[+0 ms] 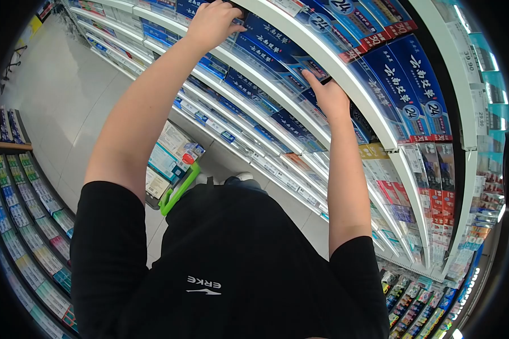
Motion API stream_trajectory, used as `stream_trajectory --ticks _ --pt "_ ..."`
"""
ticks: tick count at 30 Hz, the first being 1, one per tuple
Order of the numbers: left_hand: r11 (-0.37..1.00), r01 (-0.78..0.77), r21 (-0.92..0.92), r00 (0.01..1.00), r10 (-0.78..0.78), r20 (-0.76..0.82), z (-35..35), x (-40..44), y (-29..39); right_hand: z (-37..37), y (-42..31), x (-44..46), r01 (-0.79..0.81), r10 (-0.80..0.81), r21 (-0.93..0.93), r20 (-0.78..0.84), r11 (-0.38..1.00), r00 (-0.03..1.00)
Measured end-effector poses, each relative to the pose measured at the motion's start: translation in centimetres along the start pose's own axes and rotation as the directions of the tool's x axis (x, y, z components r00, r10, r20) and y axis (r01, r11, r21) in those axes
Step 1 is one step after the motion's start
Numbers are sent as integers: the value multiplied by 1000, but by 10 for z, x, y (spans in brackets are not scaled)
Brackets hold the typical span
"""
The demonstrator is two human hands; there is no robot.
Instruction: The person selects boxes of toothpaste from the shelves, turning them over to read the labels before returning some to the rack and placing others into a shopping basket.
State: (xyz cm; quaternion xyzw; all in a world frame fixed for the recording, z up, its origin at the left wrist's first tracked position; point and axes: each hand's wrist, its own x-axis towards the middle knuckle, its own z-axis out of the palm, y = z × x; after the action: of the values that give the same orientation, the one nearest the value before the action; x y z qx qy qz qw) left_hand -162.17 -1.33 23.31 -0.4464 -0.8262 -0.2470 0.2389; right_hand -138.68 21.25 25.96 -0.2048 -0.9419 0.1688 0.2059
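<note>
My left hand [214,25] reaches to the upper shelf at the top of view. Its fingers are bent over the shelf's contents, with the thumb apart; nothing shows held in it. My right hand [330,97] is at the other end of a row of dark blue toothpaste boxes [266,40] with white lettering. Its thumb lies along a blue toothpaste box [311,69], while its other fingers are hidden behind the boxes and shelf edge. Between the two hands the boxes lie stacked on their sides.
Larger blue boxes [401,85] marked 24 stand on the shelf at right. White shelf edges [300,121] with price strips curve below. A cart with a green handle [180,189] holds cartons beside me. Another stocked shelf [25,226] is at left, past the tiled floor [68,85].
</note>
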Motion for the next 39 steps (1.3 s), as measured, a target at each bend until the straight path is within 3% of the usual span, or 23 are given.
stream_trajectory --ticks 2,5,14,23,32,39 --pt "1000 14 -1 999 -14 -43 0 -1 1 0 3 3 66 -67 51 16 996 998" --pt "1000 28 3 999 -28 -17 -1 0 2 -5 1 10 -17 9 70 120 997 993" --pt "999 31 -41 999 -31 -11 -3 -3 3 0 15 19 -2 -22 177 135 984 991" --pt "998 42 -37 999 -41 19 -4 -3 4 2 18 22 -124 76 200 230 972 970" --pt "997 36 -69 999 -35 19 -8 -4 4 -3 18 22 -147 112 110 279 983 954" --pt "996 40 -82 999 -41 -15 -6 -5 4 -10 0 17 -121 98 93 218 988 971"
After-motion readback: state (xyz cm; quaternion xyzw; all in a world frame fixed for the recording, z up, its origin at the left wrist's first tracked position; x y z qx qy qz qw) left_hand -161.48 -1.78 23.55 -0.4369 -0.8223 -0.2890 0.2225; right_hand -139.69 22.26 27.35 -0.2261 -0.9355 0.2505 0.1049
